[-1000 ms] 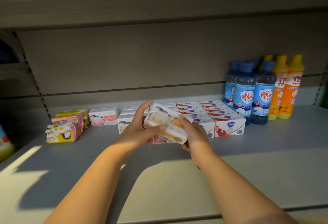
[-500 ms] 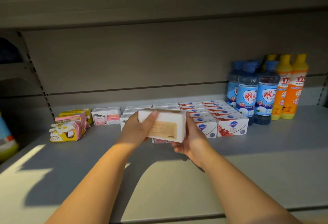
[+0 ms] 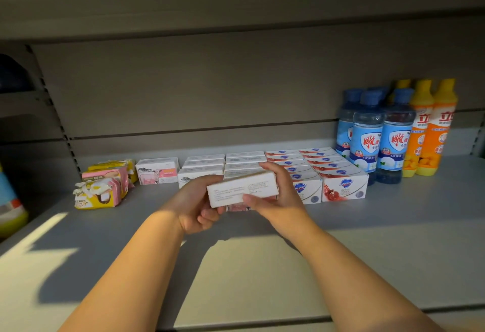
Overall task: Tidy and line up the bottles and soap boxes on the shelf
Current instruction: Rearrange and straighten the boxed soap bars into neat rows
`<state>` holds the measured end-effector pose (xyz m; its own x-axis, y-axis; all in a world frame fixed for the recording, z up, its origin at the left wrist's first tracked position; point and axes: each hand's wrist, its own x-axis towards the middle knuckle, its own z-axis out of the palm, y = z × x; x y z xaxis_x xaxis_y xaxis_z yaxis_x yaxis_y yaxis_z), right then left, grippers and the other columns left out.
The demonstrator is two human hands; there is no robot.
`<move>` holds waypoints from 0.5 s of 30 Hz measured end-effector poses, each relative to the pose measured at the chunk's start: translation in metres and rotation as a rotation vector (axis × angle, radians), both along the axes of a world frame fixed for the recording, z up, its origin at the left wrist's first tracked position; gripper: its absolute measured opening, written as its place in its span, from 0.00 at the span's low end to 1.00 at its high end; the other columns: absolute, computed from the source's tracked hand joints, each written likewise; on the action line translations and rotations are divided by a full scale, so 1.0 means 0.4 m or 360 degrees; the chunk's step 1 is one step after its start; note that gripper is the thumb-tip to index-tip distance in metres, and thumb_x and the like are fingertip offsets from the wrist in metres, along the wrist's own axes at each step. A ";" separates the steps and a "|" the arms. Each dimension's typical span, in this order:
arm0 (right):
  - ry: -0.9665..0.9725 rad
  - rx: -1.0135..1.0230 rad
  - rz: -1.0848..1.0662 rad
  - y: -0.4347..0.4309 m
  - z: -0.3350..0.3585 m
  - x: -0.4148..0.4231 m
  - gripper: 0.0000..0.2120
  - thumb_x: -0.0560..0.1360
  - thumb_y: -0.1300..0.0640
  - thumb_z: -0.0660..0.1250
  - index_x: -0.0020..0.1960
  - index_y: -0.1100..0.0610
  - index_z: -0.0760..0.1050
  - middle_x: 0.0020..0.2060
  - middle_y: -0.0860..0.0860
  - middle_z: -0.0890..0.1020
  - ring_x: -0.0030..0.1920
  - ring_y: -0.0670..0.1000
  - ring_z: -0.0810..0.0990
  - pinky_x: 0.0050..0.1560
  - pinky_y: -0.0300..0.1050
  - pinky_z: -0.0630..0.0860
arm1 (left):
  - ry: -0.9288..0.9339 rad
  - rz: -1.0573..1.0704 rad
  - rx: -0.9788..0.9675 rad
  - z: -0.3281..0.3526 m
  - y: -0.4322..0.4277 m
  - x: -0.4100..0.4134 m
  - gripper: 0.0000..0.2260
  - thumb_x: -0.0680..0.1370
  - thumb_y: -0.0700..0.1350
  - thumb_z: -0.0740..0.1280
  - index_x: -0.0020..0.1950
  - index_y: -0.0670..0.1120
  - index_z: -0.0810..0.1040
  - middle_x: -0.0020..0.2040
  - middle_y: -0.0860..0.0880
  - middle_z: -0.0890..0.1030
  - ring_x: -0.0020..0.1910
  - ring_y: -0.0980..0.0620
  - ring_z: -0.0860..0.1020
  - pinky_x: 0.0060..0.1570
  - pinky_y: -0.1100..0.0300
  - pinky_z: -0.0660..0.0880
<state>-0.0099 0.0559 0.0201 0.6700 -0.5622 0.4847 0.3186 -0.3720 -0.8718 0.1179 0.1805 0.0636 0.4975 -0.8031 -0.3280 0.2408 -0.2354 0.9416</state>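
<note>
- Sitting loosely at the far left of the grey metal shelf (image 3: pixel 393 226), a cluster of crumpled yellow and pink soap packets (image 3: pixel 102 187) lay out of line, with a white-and-pink sheep-print carton (image 3: pixel 157 171) just beside them.
- The left hand (image 3: pixel 195 204) curled round the left end of a white rectangular cardboard soap box (image 3: pixel 242 191), which was held clear of the shelf in front of the rows of plain white cartons (image 3: pixel 204 165).
- The right hand (image 3: pixel 278 195) pinched the box's other end, thumb on the printed face and fingers over the top edge.
- The box looked light and stiff but easily crushed. A hold by the short ends, as here, seemed soundest, sparing the thin broad panels.
- Further right stood red-and-white boxed soaps (image 3: pixel 343 187), upright blue-capped clear bottles (image 3: pixel 367 137) and orange bottles with yellow tops (image 3: pixel 430 132).
</note>
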 end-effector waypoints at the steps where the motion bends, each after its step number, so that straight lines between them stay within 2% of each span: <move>1: -0.0002 0.0010 0.0002 -0.001 -0.003 0.000 0.26 0.66 0.61 0.76 0.55 0.41 0.69 0.60 0.49 0.73 0.60 0.46 0.74 0.55 0.42 0.76 | -0.0080 -0.0012 0.0024 0.001 -0.001 -0.001 0.20 0.80 0.57 0.52 0.44 0.44 0.75 0.24 0.46 0.71 0.16 0.55 0.62 0.17 0.70 0.56; 3: -0.0007 0.0162 -0.0002 -0.001 -0.003 0.004 0.20 0.67 0.60 0.76 0.51 0.45 0.71 0.54 0.51 0.78 0.51 0.45 0.80 0.46 0.46 0.80 | -0.0248 0.0001 0.0066 0.001 -0.009 -0.010 0.29 0.79 0.65 0.46 0.47 0.43 0.76 0.26 0.44 0.74 0.19 0.50 0.67 0.21 0.67 0.64; 5: 0.0013 0.0417 -0.0030 -0.003 0.005 0.008 0.12 0.70 0.54 0.73 0.49 0.46 0.71 0.46 0.46 0.81 0.38 0.41 0.82 0.29 0.41 0.79 | -0.0484 0.0044 0.0130 -0.003 -0.018 -0.024 0.37 0.75 0.71 0.42 0.52 0.44 0.77 0.33 0.43 0.80 0.28 0.47 0.77 0.31 0.61 0.76; 6: 0.0052 0.0522 -0.0053 -0.004 0.009 0.010 0.10 0.72 0.50 0.70 0.49 0.46 0.71 0.42 0.45 0.81 0.33 0.42 0.82 0.24 0.40 0.76 | -0.0694 0.0100 0.0161 -0.007 -0.019 -0.032 0.37 0.73 0.72 0.41 0.54 0.47 0.77 0.37 0.46 0.82 0.33 0.49 0.80 0.38 0.59 0.78; 7: 0.0108 0.0587 -0.0068 -0.005 0.011 0.011 0.08 0.73 0.46 0.67 0.49 0.46 0.71 0.39 0.45 0.81 0.28 0.44 0.81 0.22 0.39 0.75 | -0.0940 0.0167 0.0130 -0.010 -0.020 -0.039 0.34 0.72 0.73 0.40 0.55 0.53 0.75 0.41 0.53 0.82 0.38 0.56 0.81 0.45 0.63 0.77; 8: 0.0180 0.0601 -0.0080 -0.005 0.010 0.013 0.09 0.74 0.44 0.64 0.48 0.48 0.71 0.35 0.47 0.81 0.24 0.45 0.79 0.21 0.38 0.73 | -0.1174 0.0212 0.0001 -0.012 -0.022 -0.044 0.29 0.71 0.73 0.42 0.53 0.59 0.73 0.42 0.61 0.81 0.40 0.66 0.79 0.47 0.70 0.72; 9: 0.0264 0.0569 -0.0089 -0.001 0.008 0.015 0.12 0.76 0.41 0.60 0.47 0.50 0.70 0.31 0.48 0.80 0.20 0.47 0.76 0.19 0.38 0.71 | -0.1342 0.0240 -0.0159 -0.011 -0.022 -0.050 0.23 0.73 0.72 0.47 0.49 0.59 0.72 0.42 0.63 0.79 0.39 0.72 0.76 0.43 0.77 0.68; 11: 0.0365 0.0510 -0.0064 0.013 0.004 0.019 0.17 0.77 0.40 0.56 0.46 0.54 0.70 0.26 0.49 0.79 0.17 0.47 0.73 0.18 0.36 0.69 | -0.1528 0.0333 -0.0352 -0.012 -0.025 -0.039 0.15 0.76 0.64 0.59 0.46 0.53 0.73 0.41 0.57 0.77 0.38 0.67 0.75 0.37 0.75 0.67; 13: 0.0328 0.0533 0.0051 0.023 -0.001 0.027 0.16 0.78 0.43 0.56 0.50 0.56 0.69 0.32 0.51 0.79 0.19 0.47 0.74 0.18 0.37 0.70 | -0.1544 0.0421 -0.0377 -0.006 -0.026 -0.024 0.10 0.77 0.56 0.64 0.44 0.50 0.74 0.38 0.55 0.77 0.35 0.65 0.74 0.34 0.72 0.67; 15: 0.0322 0.0519 0.0171 0.027 -0.006 0.032 0.14 0.78 0.46 0.58 0.54 0.57 0.69 0.35 0.53 0.77 0.21 0.47 0.75 0.20 0.38 0.72 | -0.1516 0.0470 -0.0259 -0.004 -0.020 -0.006 0.10 0.76 0.58 0.64 0.43 0.52 0.75 0.38 0.57 0.77 0.36 0.64 0.74 0.34 0.70 0.67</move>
